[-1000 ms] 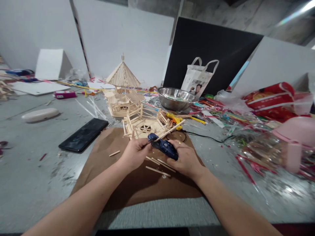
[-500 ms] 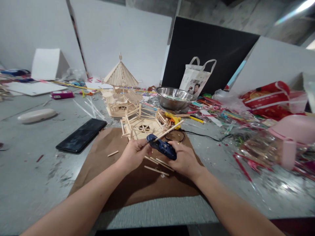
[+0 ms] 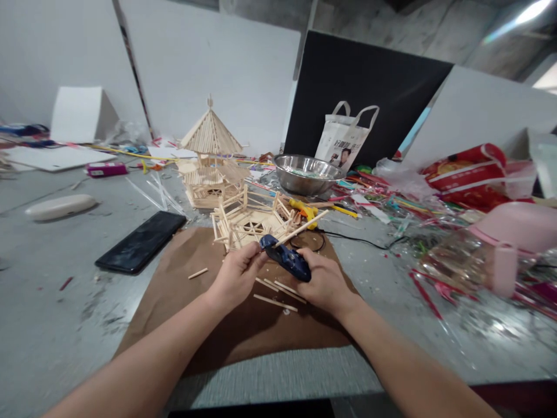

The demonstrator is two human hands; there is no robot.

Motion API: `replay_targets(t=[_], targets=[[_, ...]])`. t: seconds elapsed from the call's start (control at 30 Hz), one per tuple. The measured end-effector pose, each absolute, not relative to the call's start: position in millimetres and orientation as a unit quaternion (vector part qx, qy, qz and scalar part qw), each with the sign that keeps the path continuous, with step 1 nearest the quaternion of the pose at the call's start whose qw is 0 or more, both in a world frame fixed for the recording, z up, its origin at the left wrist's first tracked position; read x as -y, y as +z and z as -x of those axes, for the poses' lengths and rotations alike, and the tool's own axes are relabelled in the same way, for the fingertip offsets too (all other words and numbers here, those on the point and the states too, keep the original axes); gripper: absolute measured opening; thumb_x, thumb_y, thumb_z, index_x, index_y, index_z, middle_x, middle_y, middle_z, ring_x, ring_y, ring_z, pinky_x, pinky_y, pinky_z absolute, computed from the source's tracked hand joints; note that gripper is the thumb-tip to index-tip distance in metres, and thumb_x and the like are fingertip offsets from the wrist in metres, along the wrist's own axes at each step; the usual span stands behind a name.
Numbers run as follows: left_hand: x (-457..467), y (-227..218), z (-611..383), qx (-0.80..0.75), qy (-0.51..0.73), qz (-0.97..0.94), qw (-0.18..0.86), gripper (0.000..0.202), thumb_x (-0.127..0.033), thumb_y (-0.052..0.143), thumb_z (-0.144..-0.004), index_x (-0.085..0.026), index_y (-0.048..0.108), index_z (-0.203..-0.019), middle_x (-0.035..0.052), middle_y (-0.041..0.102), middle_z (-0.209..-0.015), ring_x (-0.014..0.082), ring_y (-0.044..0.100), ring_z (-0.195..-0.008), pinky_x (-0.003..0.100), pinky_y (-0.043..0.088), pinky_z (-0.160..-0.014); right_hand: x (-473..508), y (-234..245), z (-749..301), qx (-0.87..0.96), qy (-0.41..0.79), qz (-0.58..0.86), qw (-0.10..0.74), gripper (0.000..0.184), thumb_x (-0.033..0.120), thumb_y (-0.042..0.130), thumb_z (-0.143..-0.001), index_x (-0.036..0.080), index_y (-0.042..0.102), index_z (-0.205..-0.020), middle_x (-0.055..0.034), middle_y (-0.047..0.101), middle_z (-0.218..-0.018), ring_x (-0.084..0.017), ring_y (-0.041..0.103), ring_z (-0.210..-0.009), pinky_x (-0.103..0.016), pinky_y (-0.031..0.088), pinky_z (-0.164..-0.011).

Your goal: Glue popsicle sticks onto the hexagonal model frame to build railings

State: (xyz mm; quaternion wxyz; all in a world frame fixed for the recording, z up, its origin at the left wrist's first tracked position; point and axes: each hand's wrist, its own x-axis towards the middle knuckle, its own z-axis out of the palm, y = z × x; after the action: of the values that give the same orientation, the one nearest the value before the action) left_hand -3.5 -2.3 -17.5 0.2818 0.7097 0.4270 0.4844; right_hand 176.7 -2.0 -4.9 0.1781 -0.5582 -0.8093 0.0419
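My right hand [image 3: 326,281] is closed around a dark blue hand cutter [image 3: 289,261], which points up and to the left. A long thin wooden stick [image 3: 307,225] lies across the head of the tool and slants up to the right. With thumb and fingers pinched, my left hand [image 3: 238,271] grips the stick's lower end, right beside the tool's tip; that end is hidden by the fingers. Just beyond both hands is a six-sided wooden stick frame [image 3: 250,223]. Several short cut sticks [image 3: 275,303] lie below the tool on brown paper [image 3: 174,313].
A stick-built pavilion [image 3: 212,136] stands behind the frame. To the left lie a black phone [image 3: 141,241] and a white oblong case [image 3: 61,206]. A yellow glue gun [image 3: 308,213] with a black cord, a steel bowl [image 3: 307,183] and a pink-lidded jug [image 3: 509,232] are rightward.
The stick shifts slightly, its free end reaching a little farther up and right. Both hands keep their grips, and the whole view moves slightly left.
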Motion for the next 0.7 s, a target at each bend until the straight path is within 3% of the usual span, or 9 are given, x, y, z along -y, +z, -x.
replay_targets(t=[0.37, 0.7], targets=[[3.9, -11.0, 6.4, -0.368, 0.475, -0.725, 0.338, 0.026, -0.030, 0.039, -0.081, -0.015, 0.060, -0.085, 0.0015, 0.059, -0.076, 0.0127, 0.052, -0.076, 0.020, 0.040, -0.070, 1.4, -4.4, -178.9, 0.822, 0.069, 0.529, 0.196, 0.037, 0.028, 0.051, -0.061, 0.019, 0.048, -0.097, -0.0050, 0.061, -0.088, -0.020, 0.057, -0.078, -0.030, 0.043, -0.069], [3.5, -10.7, 6.1, -0.379, 0.461, -0.723, 0.348, 0.028, -0.032, 0.037, -0.082, -0.013, 0.058, -0.082, 0.0024, 0.058, -0.074, 0.0137, 0.052, -0.077, 0.022, 0.041, -0.072, 4.5, -4.9, -179.4, 0.807, 0.106, 0.549, 0.192, 0.034, 0.025, 0.048, -0.061, 0.020, 0.050, -0.095, -0.0053, 0.063, -0.086, -0.020, 0.058, -0.079, -0.029, 0.043, -0.071]])
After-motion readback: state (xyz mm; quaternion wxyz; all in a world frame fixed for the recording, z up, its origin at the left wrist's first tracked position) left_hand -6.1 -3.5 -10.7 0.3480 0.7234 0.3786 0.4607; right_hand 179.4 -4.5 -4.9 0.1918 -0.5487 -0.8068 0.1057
